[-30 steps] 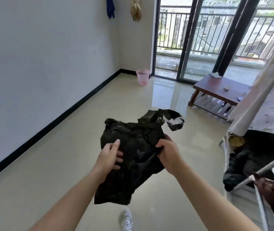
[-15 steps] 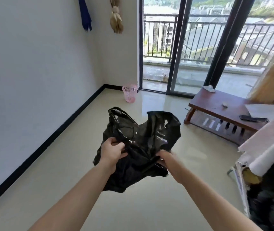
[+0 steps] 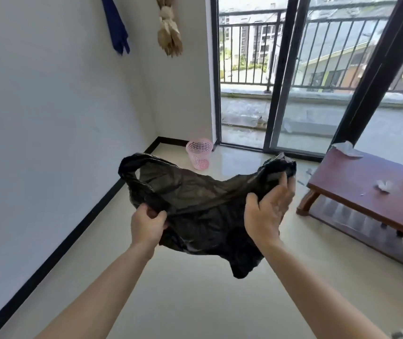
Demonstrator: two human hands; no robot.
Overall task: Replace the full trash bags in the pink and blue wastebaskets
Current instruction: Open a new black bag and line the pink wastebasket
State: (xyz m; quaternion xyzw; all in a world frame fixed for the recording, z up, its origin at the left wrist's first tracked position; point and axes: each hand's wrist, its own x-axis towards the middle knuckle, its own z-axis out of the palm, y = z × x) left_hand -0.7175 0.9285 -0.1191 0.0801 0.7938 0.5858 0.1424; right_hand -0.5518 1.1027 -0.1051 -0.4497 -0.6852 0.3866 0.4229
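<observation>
A black plastic trash bag (image 3: pixel 202 206) hangs spread out in front of me, held by both hands. My left hand (image 3: pixel 147 225) pinches its left edge below one handle loop. My right hand (image 3: pixel 267 211) grips the right side, fingers reaching up toward the other handle. The pink mesh wastebasket (image 3: pixel 199 154) stands in the far corner by the glass door, with no bag visible in it. The blue wastebasket is out of view.
A low wooden table (image 3: pixel 366 189) with crumpled paper scraps stands at the right. Sliding glass doors (image 3: pixel 281 77) lead to a balcony. A white wall with a black baseboard (image 3: pixel 58 253) runs along the left. Glossy tile floor lies between me and the basket.
My hands have pulled apart, spreading the crumpled bag wide. The view has lifted and moved closer to the corner with the pink basket.
</observation>
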